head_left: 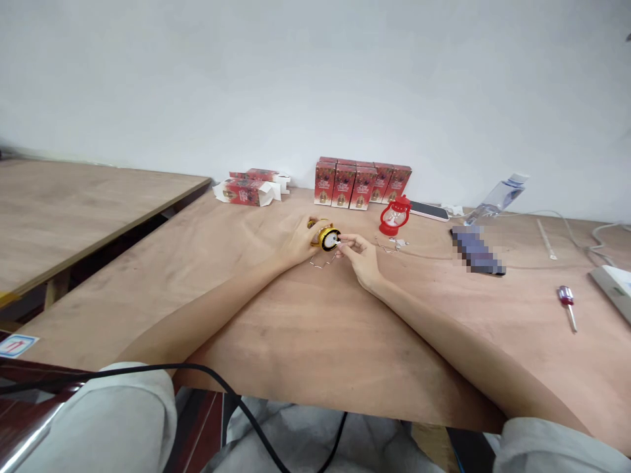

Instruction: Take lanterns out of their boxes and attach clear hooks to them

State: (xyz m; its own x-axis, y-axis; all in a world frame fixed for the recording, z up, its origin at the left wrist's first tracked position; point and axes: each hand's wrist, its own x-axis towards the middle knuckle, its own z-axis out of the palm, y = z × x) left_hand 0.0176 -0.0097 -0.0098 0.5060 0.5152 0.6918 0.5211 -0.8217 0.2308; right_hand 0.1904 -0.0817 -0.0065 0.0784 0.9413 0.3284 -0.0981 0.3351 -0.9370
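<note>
Gold lantern [327, 238] gripped steady by left hand [297, 242]; right hand [362, 257] pinches its white end at three o'clock, red lantern [394, 215] at two.

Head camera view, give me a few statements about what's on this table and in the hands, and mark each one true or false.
1. The left hand holds a small gold lantern. True.
2. The right hand rests on the screwdriver. False: its fingertips are at the gold lantern, and the screwdriver lies apart, far to the right.
3. A red lantern stands in front of the upright red boxes. True.
4. The red lantern lies on its side. False: it stands upright.
5. The boxes by the wall are blue. False: they are red.
</note>
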